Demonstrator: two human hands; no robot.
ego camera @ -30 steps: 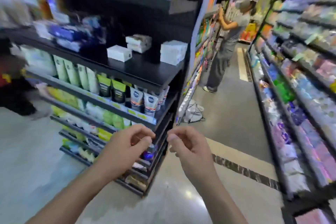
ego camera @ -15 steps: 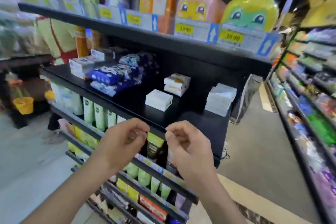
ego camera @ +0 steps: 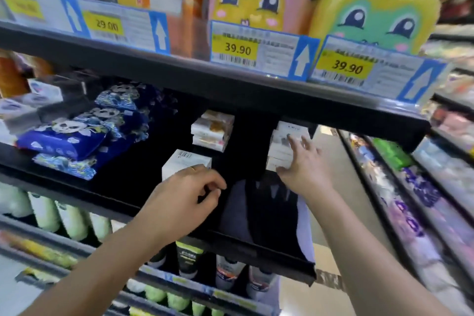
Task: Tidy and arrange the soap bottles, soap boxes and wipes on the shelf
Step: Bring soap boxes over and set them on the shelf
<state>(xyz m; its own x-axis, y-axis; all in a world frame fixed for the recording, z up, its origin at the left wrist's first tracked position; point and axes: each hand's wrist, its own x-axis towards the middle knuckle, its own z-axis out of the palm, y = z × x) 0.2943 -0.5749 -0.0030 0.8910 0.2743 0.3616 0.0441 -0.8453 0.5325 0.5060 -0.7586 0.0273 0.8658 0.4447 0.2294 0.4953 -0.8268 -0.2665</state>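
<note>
Right hand (ego camera: 304, 161) spread flat against the white box stack (ego camera: 284, 143); left hand (ego camera: 189, 192) (fingers curled, seemingly empty) before a single box (ego camera: 184, 163).

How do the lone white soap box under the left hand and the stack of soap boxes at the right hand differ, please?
The lone white soap box lies singly near the shelf's front; the stack of soap boxes stands several high, further right. The left hand curls over the lone box; the right hand spreads against the stack. Both are white cartons on the same black shelf.
</note>
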